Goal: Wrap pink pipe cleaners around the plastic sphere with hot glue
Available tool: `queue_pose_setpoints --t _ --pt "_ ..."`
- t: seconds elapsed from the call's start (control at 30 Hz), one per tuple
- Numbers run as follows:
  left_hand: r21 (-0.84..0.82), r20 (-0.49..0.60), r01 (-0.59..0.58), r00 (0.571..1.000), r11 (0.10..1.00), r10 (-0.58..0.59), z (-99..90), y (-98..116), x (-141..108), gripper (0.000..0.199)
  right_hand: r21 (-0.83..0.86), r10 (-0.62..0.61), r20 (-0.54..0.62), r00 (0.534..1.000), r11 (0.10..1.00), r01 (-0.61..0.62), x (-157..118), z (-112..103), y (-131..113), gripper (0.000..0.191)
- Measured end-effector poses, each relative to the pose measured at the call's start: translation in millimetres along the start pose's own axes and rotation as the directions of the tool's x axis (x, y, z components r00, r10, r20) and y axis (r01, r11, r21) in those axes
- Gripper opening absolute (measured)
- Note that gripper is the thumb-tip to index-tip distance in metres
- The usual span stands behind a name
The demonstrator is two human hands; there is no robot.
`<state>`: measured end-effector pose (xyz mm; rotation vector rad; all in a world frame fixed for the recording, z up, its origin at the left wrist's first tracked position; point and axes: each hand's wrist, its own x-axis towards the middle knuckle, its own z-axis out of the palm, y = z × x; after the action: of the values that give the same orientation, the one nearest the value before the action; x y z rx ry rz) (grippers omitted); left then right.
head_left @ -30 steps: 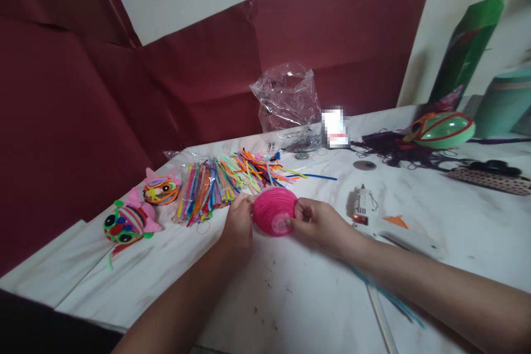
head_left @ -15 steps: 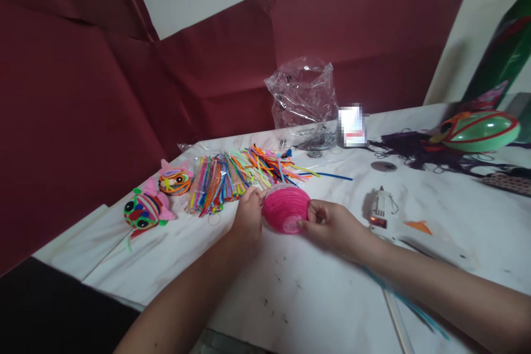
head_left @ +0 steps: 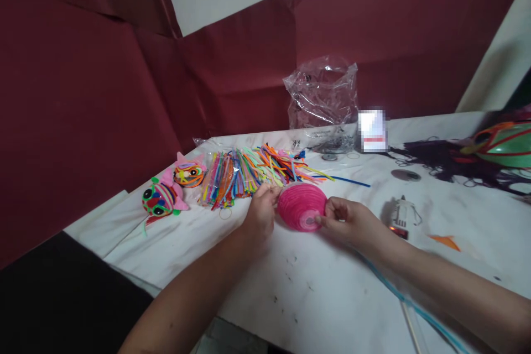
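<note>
Between my two hands is a bright pink ridged round piece [head_left: 301, 202], its surface coiled in rows, with a paler round spot low on its right. My left hand [head_left: 261, 211] is closed on its left edge; the fingertips are partly hidden. My right hand [head_left: 348, 220] pinches the right edge, thumb close to the pale spot. A light-blue strand [head_left: 384, 282] runs beneath my right forearm. Just beyond the piece lies a heap of many-coloured pipe cleaners [head_left: 244, 171], partly in clear plastic.
Two colourful fish-like craft figures [head_left: 160, 196] sit at the left. A small white device with a glowing orange end [head_left: 403, 215] and an orange scrap [head_left: 446, 241] lie right. Behind are a clear plastic bag [head_left: 323, 94], dark purple strands [head_left: 431, 163] and a green balloon-like form [head_left: 506, 149].
The view has turned left, so the scene sits further right in the picture. Both hands keep their hold on the pink piece, which shows a slightly different tilt.
</note>
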<state>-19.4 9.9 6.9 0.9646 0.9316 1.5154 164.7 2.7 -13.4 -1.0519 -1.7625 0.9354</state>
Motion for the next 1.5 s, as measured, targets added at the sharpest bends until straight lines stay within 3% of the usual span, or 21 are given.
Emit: queue_pose_setpoints --t 0.17,0.37,0.53,0.87,1.3,1.5 --pt "0.035 0.023 0.048 0.999 0.998 -0.049 0.1 6 -3 0.020 0.085 0.065 0.017 0.998 0.994 -0.067 2 -3 -3 0.034" --pt "0.101 0.082 0.080 0.993 0.992 -0.088 2.3 12 -8 0.030 0.110 0.111 0.036 0.993 0.987 -0.115 6 -11 -3 0.038" --pt "0.096 0.100 0.020 0.995 0.995 -0.030 1.6 15 -7 0.027 0.124 0.140 0.046 0.989 0.982 -0.145 6 -9 -4 0.044" --pt "0.130 0.134 -0.165 0.980 0.978 0.147 -1.4 21 -7 0.010 0.186 0.057 0.058 0.997 0.980 -0.067 6 -8 -2 0.043" --pt "0.165 0.256 -0.203 0.954 0.965 0.157 0.6 32 -13 0.037 0.165 0.026 0.035 0.999 0.986 -0.032 4 -9 -4 0.047" --pt "0.281 0.281 -0.288 0.937 0.915 0.208 -1.5 29 -13 0.032 0.161 0.034 0.023 0.999 0.986 -0.037 4 -9 -9 0.049"
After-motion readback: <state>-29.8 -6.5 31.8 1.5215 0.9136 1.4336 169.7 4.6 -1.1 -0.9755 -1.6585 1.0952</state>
